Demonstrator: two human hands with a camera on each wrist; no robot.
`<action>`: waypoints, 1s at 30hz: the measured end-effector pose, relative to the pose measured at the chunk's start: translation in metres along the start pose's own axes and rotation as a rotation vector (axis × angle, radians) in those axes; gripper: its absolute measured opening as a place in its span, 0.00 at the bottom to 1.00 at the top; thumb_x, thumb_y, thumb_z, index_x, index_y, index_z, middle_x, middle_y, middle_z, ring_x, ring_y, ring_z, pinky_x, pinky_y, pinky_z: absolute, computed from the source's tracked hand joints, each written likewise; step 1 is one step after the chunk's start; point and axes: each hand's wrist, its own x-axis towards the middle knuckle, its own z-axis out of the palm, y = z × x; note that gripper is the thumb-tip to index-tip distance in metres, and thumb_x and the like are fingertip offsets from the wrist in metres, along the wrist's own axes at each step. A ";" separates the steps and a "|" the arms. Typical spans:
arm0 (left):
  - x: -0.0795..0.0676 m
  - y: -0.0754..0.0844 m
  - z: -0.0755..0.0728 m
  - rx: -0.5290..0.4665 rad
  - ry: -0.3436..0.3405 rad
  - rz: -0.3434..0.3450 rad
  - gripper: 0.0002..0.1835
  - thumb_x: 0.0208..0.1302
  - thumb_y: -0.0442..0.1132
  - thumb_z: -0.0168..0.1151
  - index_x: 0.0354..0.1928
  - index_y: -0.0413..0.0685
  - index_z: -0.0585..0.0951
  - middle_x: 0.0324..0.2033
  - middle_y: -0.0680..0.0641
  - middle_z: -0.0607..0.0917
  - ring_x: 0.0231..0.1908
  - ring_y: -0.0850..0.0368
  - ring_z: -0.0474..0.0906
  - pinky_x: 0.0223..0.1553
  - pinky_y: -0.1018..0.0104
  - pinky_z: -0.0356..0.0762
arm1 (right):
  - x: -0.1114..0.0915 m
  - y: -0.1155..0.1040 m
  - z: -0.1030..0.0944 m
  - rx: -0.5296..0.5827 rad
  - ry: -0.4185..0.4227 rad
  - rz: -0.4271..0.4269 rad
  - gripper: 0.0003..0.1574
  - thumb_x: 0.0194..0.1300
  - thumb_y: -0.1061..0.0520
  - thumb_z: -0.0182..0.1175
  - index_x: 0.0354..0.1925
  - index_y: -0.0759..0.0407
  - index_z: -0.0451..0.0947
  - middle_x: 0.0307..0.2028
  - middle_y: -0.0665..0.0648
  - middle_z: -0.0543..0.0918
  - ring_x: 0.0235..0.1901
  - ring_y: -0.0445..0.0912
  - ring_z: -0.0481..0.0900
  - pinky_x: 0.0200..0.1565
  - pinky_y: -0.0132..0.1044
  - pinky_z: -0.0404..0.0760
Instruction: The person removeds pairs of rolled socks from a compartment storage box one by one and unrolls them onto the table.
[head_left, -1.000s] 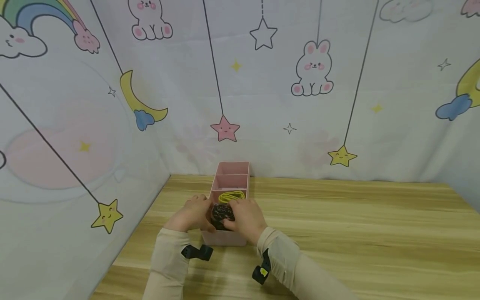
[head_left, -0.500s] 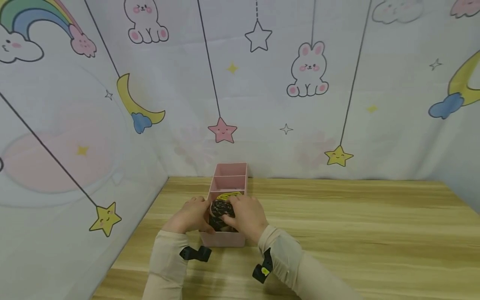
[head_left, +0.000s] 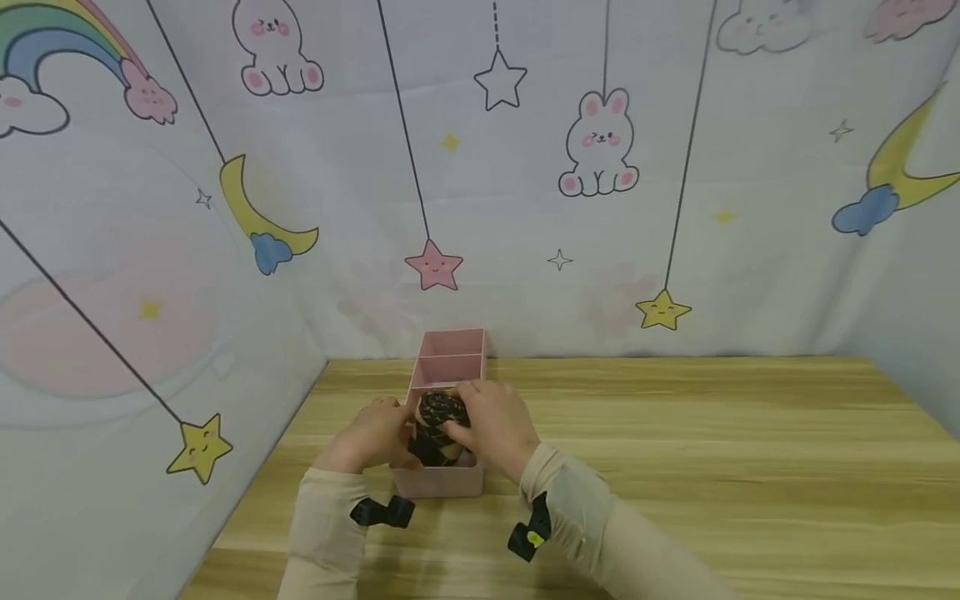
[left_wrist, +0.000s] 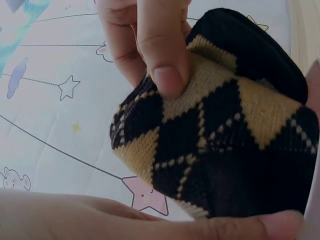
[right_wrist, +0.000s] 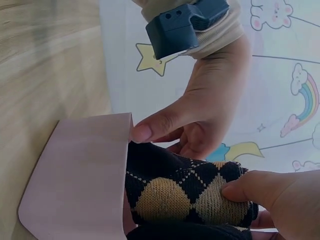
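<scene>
Bunched knitted argyle socks (head_left: 437, 443), black and tan, stand partly out of the front compartment of a pink divided box (head_left: 438, 483). My right hand (head_left: 501, 427) grips them from the right; its thumb (right_wrist: 240, 189) presses on the tan diamonds in the right wrist view. On the other side my left hand (head_left: 369, 432) holds the socks near the box's left wall, fingers bent. Its thumb (left_wrist: 280, 225) lies along the black part, right at the box rim. The lower end of the socks (right_wrist: 162, 200) is hidden behind the box's front wall.
Two further compartments of the box lie toward the back, split by thin dividers (head_left: 450, 357). Wood-grain table (head_left: 675, 467) stretches to the right. A patterned cloth (head_left: 525, 208) with stars and rabbits hangs behind and at the left.
Both hands and the socks have shifted slightly relative to the box, and more of the argyle pattern shows. The yellow coil behind the socks, plain before, is almost covered. The head view has swung slightly right.
</scene>
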 end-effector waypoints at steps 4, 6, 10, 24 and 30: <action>-0.001 0.000 0.002 -0.020 -0.006 -0.019 0.34 0.39 0.47 0.80 0.49 0.39 0.79 0.45 0.40 0.79 0.50 0.41 0.73 0.56 0.47 0.71 | -0.001 0.003 -0.003 0.009 0.014 0.008 0.25 0.60 0.41 0.64 0.47 0.56 0.78 0.41 0.54 0.85 0.42 0.49 0.83 0.49 0.43 0.80; -0.001 0.000 0.003 -0.027 -0.010 -0.025 0.34 0.40 0.47 0.79 0.50 0.39 0.79 0.46 0.40 0.79 0.50 0.41 0.73 0.56 0.46 0.71 | -0.003 0.005 -0.006 0.023 0.024 0.012 0.25 0.59 0.42 0.65 0.47 0.56 0.78 0.41 0.54 0.86 0.43 0.50 0.83 0.49 0.44 0.80; -0.001 0.001 0.004 -0.025 0.002 -0.016 0.34 0.41 0.46 0.79 0.52 0.39 0.78 0.46 0.40 0.80 0.51 0.41 0.74 0.56 0.46 0.71 | -0.005 0.011 -0.010 0.034 0.053 0.020 0.24 0.59 0.44 0.66 0.47 0.57 0.79 0.42 0.54 0.86 0.44 0.50 0.83 0.51 0.45 0.79; 0.003 0.018 0.001 -0.038 0.131 0.054 0.27 0.49 0.45 0.75 0.50 0.40 0.79 0.46 0.43 0.82 0.50 0.44 0.76 0.54 0.50 0.73 | -0.024 0.038 -0.023 0.045 0.073 0.096 0.25 0.58 0.46 0.68 0.49 0.58 0.79 0.44 0.56 0.86 0.45 0.53 0.83 0.55 0.49 0.77; 0.006 0.025 0.003 -0.028 0.190 0.134 0.24 0.52 0.44 0.73 0.49 0.40 0.79 0.45 0.43 0.83 0.47 0.45 0.79 0.52 0.52 0.76 | -0.032 0.048 -0.023 0.044 0.087 0.124 0.25 0.57 0.45 0.68 0.49 0.57 0.80 0.45 0.56 0.86 0.46 0.54 0.83 0.55 0.50 0.76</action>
